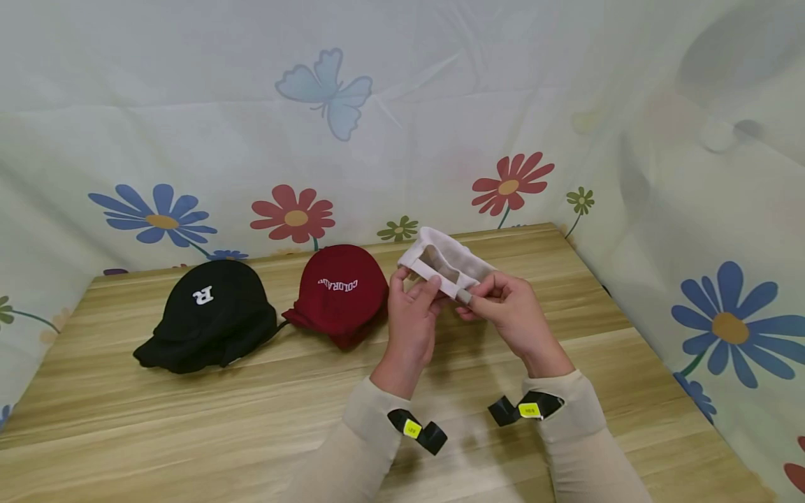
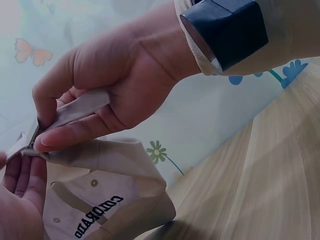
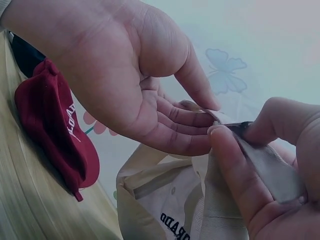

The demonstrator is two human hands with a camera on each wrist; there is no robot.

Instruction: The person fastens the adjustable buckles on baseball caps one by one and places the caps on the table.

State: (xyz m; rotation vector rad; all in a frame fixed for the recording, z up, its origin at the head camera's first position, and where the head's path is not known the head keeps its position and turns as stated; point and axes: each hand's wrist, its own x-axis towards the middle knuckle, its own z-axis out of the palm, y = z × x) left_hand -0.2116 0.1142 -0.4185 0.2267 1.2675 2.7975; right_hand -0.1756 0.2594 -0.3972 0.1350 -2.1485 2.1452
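Note:
A pale beige baseball cap (image 1: 474,260) is held up above the table, its back opening and strap turned toward me. My left hand (image 1: 411,314) pinches the strap at its left part, thumb on top. My right hand (image 1: 518,314) grips the strap's other end, beside a greyish piece (image 1: 463,296). In the left wrist view, a strap end (image 2: 82,107) runs between the right thumb and fingers. Black COLORADO lettering (image 2: 99,216) shows on the cap's front. Both hands' fingertips nearly meet at the strap in the right wrist view, partly hiding the fastening.
A dark red cap (image 1: 342,293) with white lettering lies left of my hands. Further left lies a black cap (image 1: 216,314) with a white R. The wood-grain table (image 1: 302,426) meets a flower-printed cloth wall (image 1: 428,154) at the back and sides.

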